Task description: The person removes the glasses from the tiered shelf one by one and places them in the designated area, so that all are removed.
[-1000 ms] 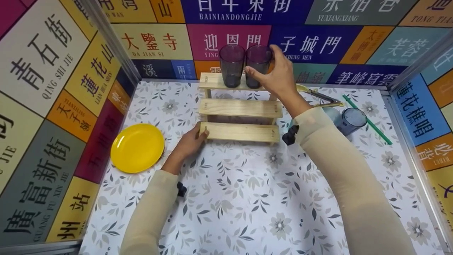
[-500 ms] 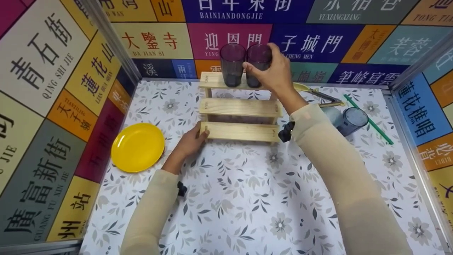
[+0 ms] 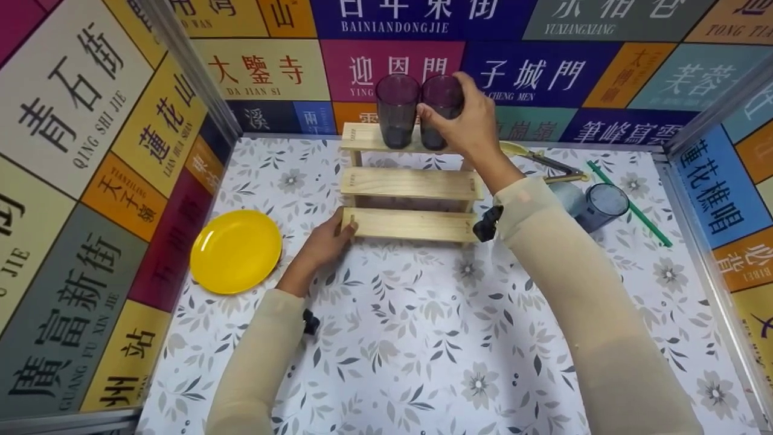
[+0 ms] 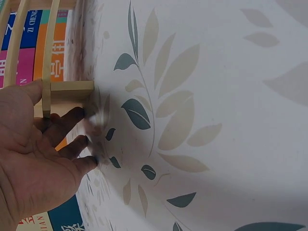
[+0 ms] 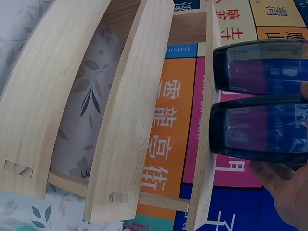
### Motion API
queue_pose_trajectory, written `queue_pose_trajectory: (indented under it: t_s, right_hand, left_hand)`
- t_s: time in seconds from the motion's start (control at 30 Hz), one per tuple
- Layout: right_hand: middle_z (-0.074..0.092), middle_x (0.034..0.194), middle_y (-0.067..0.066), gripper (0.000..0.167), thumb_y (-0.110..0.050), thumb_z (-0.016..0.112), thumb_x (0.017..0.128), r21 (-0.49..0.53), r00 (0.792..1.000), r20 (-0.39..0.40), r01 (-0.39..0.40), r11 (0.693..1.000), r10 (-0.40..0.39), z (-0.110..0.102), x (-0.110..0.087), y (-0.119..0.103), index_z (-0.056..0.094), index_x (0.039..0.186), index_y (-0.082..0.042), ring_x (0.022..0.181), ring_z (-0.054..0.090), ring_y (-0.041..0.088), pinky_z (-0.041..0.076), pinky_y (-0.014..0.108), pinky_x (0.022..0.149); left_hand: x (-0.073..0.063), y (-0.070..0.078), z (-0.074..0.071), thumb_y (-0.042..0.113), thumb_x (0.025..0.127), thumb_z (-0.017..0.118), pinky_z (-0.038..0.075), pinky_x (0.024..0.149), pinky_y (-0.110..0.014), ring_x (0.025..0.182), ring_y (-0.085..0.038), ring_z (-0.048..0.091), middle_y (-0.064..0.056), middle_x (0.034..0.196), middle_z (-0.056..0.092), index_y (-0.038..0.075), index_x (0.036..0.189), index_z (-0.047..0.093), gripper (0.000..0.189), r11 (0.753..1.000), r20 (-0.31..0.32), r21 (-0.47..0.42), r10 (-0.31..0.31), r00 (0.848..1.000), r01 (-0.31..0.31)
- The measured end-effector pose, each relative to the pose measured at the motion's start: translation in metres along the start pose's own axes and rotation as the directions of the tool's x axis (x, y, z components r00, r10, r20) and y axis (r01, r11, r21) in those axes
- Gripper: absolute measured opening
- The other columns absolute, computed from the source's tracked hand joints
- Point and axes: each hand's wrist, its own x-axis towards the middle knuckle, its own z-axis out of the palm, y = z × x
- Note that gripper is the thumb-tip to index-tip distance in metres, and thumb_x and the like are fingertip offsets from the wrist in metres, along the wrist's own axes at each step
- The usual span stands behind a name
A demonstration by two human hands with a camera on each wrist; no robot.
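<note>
The right-hand purple tumbler (image 3: 441,112) stood upright at the upper middle of the head frame, its base on the top tier of the three-tier wooden rack (image 3: 410,183). Your right hand (image 3: 474,124) held it near the rim, with the thumb on the near left side and a finger round the right side; the grip was about as narrow as the glass. The left-hand purple tumbler (image 3: 397,112) stood upright just beside it, on the same tier. Lower, left of the frame's middle, your left hand (image 3: 326,243) gripped the left end of the rack's bottom tier, and the left wrist view showed the thumb on one side of the wood and the fingers on the other. A yellow plate (image 3: 235,252) lay at the left of the head frame, well apart from the rack. At the right, beyond your right sleeve (image 3: 580,290), were a blue-grey tumbler (image 3: 604,206), a paler glass (image 3: 569,196) partly covered by the sleeve, tongs (image 3: 552,164) and a green straw (image 3: 649,222). All of these lay or stood on a leaf-patterned tablecloth (image 3: 410,350).
</note>
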Motion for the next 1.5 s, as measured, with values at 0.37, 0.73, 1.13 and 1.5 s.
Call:
queue_pose_trajectory:
  t_s: [0.37,0.73,1.13,1.5]
  right_hand:
    - [0.076,0.137,0.011,0.091,-0.066,0.088,0.087,-0.002,1.000,-0.014,0.005,1.000,-0.005,-0.004,-0.003,-0.001,0.058,0.155,-0.015,0.125,0.070,0.027,0.053,0.043,0.111]
    - [0.076,0.136,0.013,0.087,-0.063,0.089,0.087,0.018,0.998,-0.036,0.042,0.999,-0.042,-0.018,-0.009,0.003,0.060,0.151,-0.011,0.124,0.071,0.028,0.054,0.043,0.110]
    - [0.073,0.144,0.018,0.089,-0.062,0.090,0.087,0.007,0.997,-0.050,0.053,0.999,-0.052,-0.039,-0.021,0.013,0.059,0.154,-0.010,0.132,0.069,0.032,0.053,0.048,0.115]
    - [0.078,0.129,0.014,0.087,-0.063,0.091,0.086,0.025,0.995,-0.076,0.065,0.998,-0.063,-0.058,-0.038,0.031,0.062,0.151,-0.012,0.116,0.072,0.029,0.054,0.048,0.103]
  left_hand:
    - [-0.001,0.001,0.000,0.059,0.116,0.047,0.032,0.134,-0.059,0.164,-0.042,0.040,-0.017,0.179,0.037,0.020,0.180,0.017,0.081,0.999,0.012,-0.030,-0.014,1.000,0.015]
    - [-0.001,0.001,-0.001,0.057,0.116,0.047,0.033,0.133,-0.060,0.163,-0.045,0.040,-0.019,0.178,0.038,0.020,0.180,0.018,0.079,1.000,0.009,-0.024,-0.014,1.000,0.014]
    - [-0.001,0.001,0.001,0.053,0.117,0.048,0.035,0.132,-0.060,0.161,-0.046,0.043,-0.021,0.176,0.040,0.015,0.179,0.019,0.079,0.999,-0.012,0.005,0.033,0.999,-0.033]
    - [-0.003,0.002,0.001,0.056,0.117,0.048,0.033,0.133,-0.060,0.162,-0.044,0.042,-0.019,0.178,0.038,0.020,0.180,0.017,0.079,1.000,-0.006,-0.018,-0.001,1.000,0.000]
